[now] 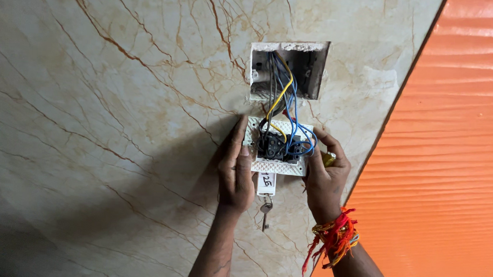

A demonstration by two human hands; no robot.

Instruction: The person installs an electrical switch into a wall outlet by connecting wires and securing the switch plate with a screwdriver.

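A white switch plate hangs below an open wall box, its back side with black modules facing me. Blue, yellow and black wires run from the box down into the plate. My left hand grips the plate's left edge. My right hand holds its right edge and also has a yellow-handled tool tucked in the palm. A white tag with a key dangles under the plate.
The wall is beige marble-look tile with brown veins. An orange ribbed surface fills the right side past a dark slanted edge. Red and yellow threads wrap my right wrist.
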